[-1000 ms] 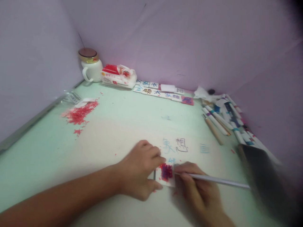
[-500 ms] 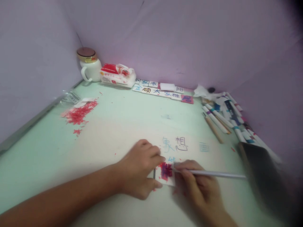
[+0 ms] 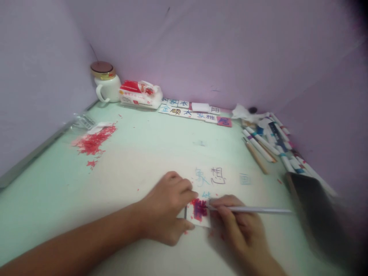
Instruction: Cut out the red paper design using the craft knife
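Note:
A small white carving block (image 3: 204,220) lies flat on the table, its top bearing a dark purple character with red patches. My left hand (image 3: 169,209) grips the block at its left side, thumb at the near corner and fingers at the far one. My right hand (image 3: 240,222) is closed round a slim, silver-handled carving tool (image 3: 258,209), held low and pointing left. The tool's tip meets the right part of the purple character. Red crumbs are scattered about the block. Blue and purple characters (image 3: 217,176) are written on the tabletop just beyond it.
A dark phone (image 3: 312,207) lies at right, near the tool's rear end. Behind it are several markers (image 3: 260,145). Lettered tiles (image 3: 186,112), a tissue pack (image 3: 140,94) and a lidded white mug (image 3: 107,88) line the back. Red shavings (image 3: 96,141) are heaped at left.
The whole view has shifted slightly, so the background things sit a little further left and lower. Both hands keep their grips, and the tool tip stays on the block.

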The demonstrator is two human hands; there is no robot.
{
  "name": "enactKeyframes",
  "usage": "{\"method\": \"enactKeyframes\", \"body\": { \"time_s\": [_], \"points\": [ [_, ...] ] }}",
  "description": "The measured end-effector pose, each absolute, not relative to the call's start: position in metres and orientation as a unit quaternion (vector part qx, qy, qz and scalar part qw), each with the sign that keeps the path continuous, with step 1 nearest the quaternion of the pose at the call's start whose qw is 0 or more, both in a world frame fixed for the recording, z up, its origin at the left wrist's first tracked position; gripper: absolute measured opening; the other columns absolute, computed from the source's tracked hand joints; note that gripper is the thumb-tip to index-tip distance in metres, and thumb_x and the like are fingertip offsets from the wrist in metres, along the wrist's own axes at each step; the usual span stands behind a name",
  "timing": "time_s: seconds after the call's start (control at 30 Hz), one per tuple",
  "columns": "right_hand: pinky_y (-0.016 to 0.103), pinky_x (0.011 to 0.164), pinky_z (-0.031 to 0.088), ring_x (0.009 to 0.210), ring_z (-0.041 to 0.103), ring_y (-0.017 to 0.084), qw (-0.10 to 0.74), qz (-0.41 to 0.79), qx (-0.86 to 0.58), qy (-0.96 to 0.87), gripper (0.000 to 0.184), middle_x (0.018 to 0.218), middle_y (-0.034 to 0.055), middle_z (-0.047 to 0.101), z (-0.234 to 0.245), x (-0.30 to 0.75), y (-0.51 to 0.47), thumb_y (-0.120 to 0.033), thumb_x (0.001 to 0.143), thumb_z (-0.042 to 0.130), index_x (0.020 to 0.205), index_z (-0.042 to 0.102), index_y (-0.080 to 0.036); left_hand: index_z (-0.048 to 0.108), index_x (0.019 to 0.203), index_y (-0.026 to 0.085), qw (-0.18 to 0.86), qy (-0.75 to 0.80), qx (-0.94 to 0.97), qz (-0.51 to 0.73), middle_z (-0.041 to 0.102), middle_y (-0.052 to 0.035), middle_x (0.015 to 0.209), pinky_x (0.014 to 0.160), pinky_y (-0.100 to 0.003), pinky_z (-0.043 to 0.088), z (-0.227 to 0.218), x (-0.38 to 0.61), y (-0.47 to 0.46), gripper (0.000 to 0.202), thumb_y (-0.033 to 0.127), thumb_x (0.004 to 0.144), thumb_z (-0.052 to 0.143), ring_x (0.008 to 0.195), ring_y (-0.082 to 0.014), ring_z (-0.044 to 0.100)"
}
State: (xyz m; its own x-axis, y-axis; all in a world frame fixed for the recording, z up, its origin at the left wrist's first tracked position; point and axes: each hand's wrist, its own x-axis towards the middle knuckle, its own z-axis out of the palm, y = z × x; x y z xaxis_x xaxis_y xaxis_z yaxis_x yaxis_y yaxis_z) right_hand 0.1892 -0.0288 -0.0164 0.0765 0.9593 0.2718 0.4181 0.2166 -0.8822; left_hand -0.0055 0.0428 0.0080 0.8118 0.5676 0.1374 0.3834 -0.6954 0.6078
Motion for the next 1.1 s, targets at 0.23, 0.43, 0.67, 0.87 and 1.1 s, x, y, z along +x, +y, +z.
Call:
{"method": "enactKeyframes", "body": {
  "time_s": [0.23, 0.43, 0.67, 0.87, 1.1],
  "points": [
    [0.020, 0.060, 0.048, 0.064, 0.063, 0.012, 0.473, 0.282, -0.539, -0.637, 0.021, 0.073, -0.0023, 0.066, -0.014, 0.191, -0.026, -0.018, 0.092, 0.046, 0.085, 0.065, -0.023, 0.063, 0.098, 0.012, 0.289, 0.262, 0.905, 0.169, 0.056, -0.0077, 0.086, 0.084, -0.039, 0.037, 0.008, -0.006, 0.042, 0.034, 0.024, 0.066, 0.068, 0.080, -0.0211, 0.051],
    [0.019, 0.059, 0.048, 0.061, 0.063, 0.011, 0.463, 0.270, -0.515, -0.669, 0.021, 0.071, -0.0016, 0.065, -0.014, 0.193, -0.023, -0.016, 0.092, 0.046, 0.084, 0.065, -0.021, 0.064, 0.099, 0.012, 0.285, 0.264, 0.903, 0.183, 0.057, -0.0086, 0.089, 0.086, -0.040, 0.037, 0.006, -0.006, 0.043, 0.037, 0.025, 0.065, 0.070, 0.083, -0.0223, 0.053],
    [0.018, 0.054, 0.046, 0.056, 0.061, 0.010, 0.434, 0.249, -0.529, -0.686, 0.026, 0.066, -0.0002, 0.063, -0.009, 0.192, -0.022, -0.019, 0.093, 0.044, 0.075, 0.064, -0.017, 0.064, 0.100, 0.013, 0.277, 0.269, 0.906, 0.173, 0.058, -0.0080, 0.090, 0.086, -0.040, 0.037, 0.006, -0.005, 0.042, 0.040, 0.026, 0.063, 0.075, 0.086, -0.0230, 0.054],
    [0.019, 0.050, 0.043, 0.051, 0.058, 0.010, 0.431, 0.262, -0.533, -0.679, 0.031, 0.064, -0.0006, 0.060, -0.014, 0.193, -0.022, -0.024, 0.095, 0.042, 0.072, 0.061, -0.017, 0.064, 0.098, 0.016, 0.271, 0.278, 0.906, 0.167, 0.058, -0.0065, 0.089, 0.087, -0.039, 0.038, 0.008, -0.005, 0.042, 0.039, 0.025, 0.062, 0.076, 0.085, -0.0222, 0.054],
    [0.021, 0.056, 0.045, 0.058, 0.061, 0.013, 0.426, 0.270, -0.537, -0.677, 0.036, 0.067, 0.0016, 0.063, -0.021, 0.193, -0.020, -0.030, 0.097, 0.039, 0.074, 0.063, -0.017, 0.064, 0.097, 0.017, 0.260, 0.292, 0.906, 0.160, 0.058, -0.0059, 0.090, 0.087, -0.038, 0.038, 0.009, -0.005, 0.040, 0.038, 0.027, 0.062, 0.075, 0.085, -0.0219, 0.054]
  ]
}}
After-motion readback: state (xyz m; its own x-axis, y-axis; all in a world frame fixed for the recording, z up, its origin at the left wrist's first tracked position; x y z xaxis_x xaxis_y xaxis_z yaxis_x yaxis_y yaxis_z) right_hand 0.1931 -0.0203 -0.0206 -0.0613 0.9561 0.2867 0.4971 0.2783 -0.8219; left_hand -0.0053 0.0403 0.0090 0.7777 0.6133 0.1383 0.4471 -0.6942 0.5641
